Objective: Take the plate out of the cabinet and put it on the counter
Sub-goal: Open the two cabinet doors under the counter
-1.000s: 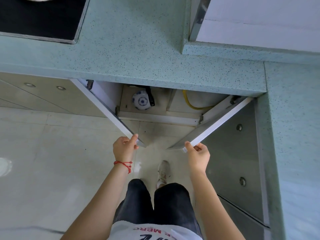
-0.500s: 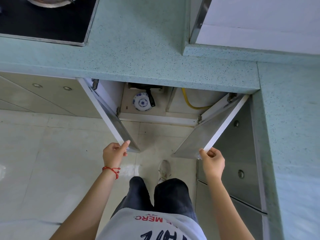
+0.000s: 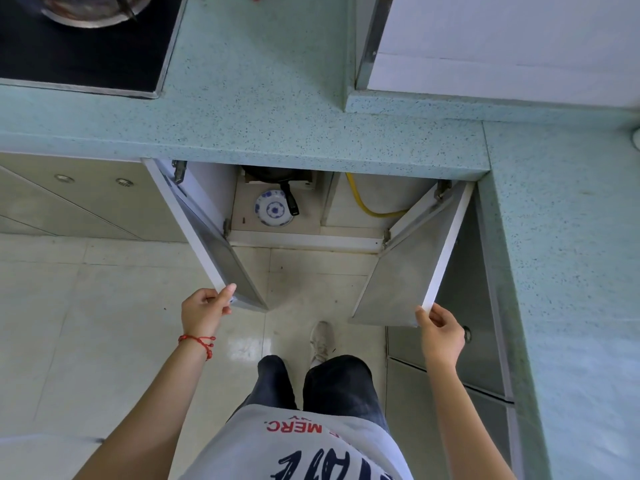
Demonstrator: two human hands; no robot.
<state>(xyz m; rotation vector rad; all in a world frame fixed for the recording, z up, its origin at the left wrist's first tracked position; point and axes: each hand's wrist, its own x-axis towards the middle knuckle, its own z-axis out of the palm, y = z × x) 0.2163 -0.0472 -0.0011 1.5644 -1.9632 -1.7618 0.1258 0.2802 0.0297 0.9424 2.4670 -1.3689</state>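
Observation:
A white plate with a blue pattern point(image 3: 273, 208) lies on the cabinet floor point(image 3: 242, 216) under the speckled green counter point(image 3: 263, 98). A black pan handle point(image 3: 290, 199) lies against the plate's right side. Both cabinet doors stand swung outward. My left hand point(image 3: 203, 308) grips the free edge of the left door point(image 3: 204, 237). My right hand point(image 3: 440, 329) grips the free edge of the right door point(image 3: 415, 268). Both hands are well in front of the plate.
A black stove top point(image 3: 86, 57) with a metal pot point(image 3: 93, 10) is set in the counter at the back left. A yellow hose point(image 3: 363, 202) runs inside the cabinet's right half. The counter turns a corner along the right, with steel drawers point(image 3: 467, 341) below. My legs stand on the tiled floor.
Both doors have swung further apart. My left hand moved left and my right hand moved right with the door edges. More of the cabinet's inside shows now.

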